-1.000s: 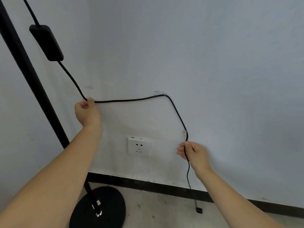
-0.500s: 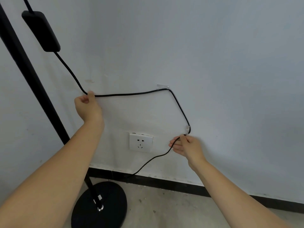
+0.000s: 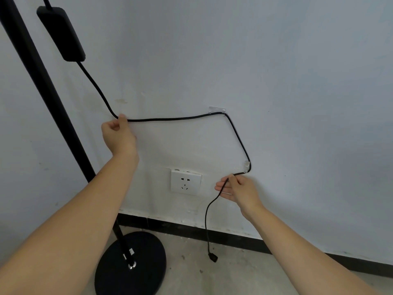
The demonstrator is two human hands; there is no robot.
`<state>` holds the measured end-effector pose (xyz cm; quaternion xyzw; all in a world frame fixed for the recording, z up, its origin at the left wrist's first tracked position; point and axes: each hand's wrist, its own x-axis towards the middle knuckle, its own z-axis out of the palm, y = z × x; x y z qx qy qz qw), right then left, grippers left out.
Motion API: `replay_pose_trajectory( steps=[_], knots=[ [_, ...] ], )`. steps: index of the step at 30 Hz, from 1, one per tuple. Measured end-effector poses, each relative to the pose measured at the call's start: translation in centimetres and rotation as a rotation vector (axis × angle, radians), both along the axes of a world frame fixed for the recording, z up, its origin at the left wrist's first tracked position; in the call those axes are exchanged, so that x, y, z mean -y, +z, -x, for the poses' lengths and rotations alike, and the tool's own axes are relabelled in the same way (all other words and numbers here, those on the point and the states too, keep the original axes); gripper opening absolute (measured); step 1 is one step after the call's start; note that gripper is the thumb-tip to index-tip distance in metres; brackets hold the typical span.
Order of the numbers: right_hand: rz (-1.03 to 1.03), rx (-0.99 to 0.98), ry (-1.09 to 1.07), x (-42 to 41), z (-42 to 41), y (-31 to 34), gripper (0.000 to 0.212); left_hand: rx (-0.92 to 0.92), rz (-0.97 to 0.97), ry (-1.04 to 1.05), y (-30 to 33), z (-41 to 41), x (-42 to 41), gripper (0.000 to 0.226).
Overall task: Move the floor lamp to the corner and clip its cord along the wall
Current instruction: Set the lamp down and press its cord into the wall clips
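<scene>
The black metal floor lamp (image 3: 53, 116) stands in the corner at left. The left hand (image 3: 118, 135) pinches the thin black cord (image 3: 170, 119) flat to the wall. The cord runs through an upper clear plastic clip (image 3: 217, 109) and seemingly a lower clear clip (image 3: 246, 166), though that seating is unclear. The right hand (image 3: 236, 188), loosely closed, holds the cord beside the white socket (image 3: 186, 182). Clipping looks nearly done; next, press the cord home.

Background fixtures: wall, socket, skirting, floor.

A white wall socket (image 3: 186, 182) is mounted flush on the pale painted wall (image 3: 297, 71), low down. A black skirting strip (image 3: 238, 238) runs along the wall base, meeting the bare grey concrete floor (image 3: 234, 275), which shows scattered dark marks.
</scene>
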<state>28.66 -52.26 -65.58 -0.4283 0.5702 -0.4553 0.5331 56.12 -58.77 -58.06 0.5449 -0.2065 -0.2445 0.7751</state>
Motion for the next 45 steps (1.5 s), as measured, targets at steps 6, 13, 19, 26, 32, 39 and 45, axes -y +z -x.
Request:
replay_pose_trajectory(
  steps=[6,13,19,26,32,39,45],
  knots=[
    [-0.109,-0.001,0.126,0.2,-2.7,-0.1,0.026,0.107,-0.049,-0.065,-3.4,1.9,-2.9,0.018],
    [-0.153,0.141,0.197,0.5,-3.6,-0.7,0.022,0.548,-0.299,-0.887,-13.8,7.0,-7.7,0.026],
    [-0.217,0.031,0.109,1.1,-2.5,-2.1,0.020,0.686,-0.521,-1.099,-17.3,6.3,-6.9,0.024],
    [-0.328,-0.103,-0.001,1.6,0.2,-3.9,0.017,0.541,-0.658,-1.014,-21.7,6.9,-5.4,0.029],
    [-0.307,-0.150,-0.027,1.9,0.4,-4.7,0.017,0.441,-0.702,-0.913,-23.9,10.2,-3.7,0.028],
    [-0.284,-0.233,-0.038,2.0,1.0,-5.4,0.016,0.123,-0.847,-0.893,-25.3,11.5,-3.4,0.026],
    [-0.268,-0.303,-0.060,1.8,2.4,-5.9,0.017,-0.186,-0.858,-0.916,-25.6,11.2,-3.2,0.043]
  ],
)
